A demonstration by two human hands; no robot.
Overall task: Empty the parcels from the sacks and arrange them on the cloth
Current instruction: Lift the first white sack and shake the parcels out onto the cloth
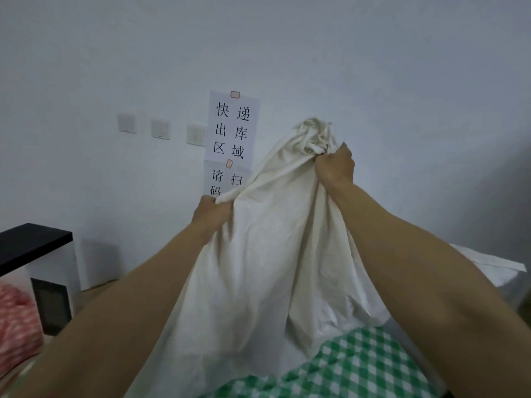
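Note:
I hold a large cream cloth sack up in front of me, its body hanging down over a green-and-white checked cloth. My right hand grips the bunched top of the sack, high up. My left hand grips a fold of the sack's left edge, lower down. No parcels show; the sack hides whatever lies beneath it.
A second white sack lies at the right behind my forearm. A black-topped white cabinet stands at the left, with red-and-white patterned fabric below it. Paper signs and wall switches are on the white wall.

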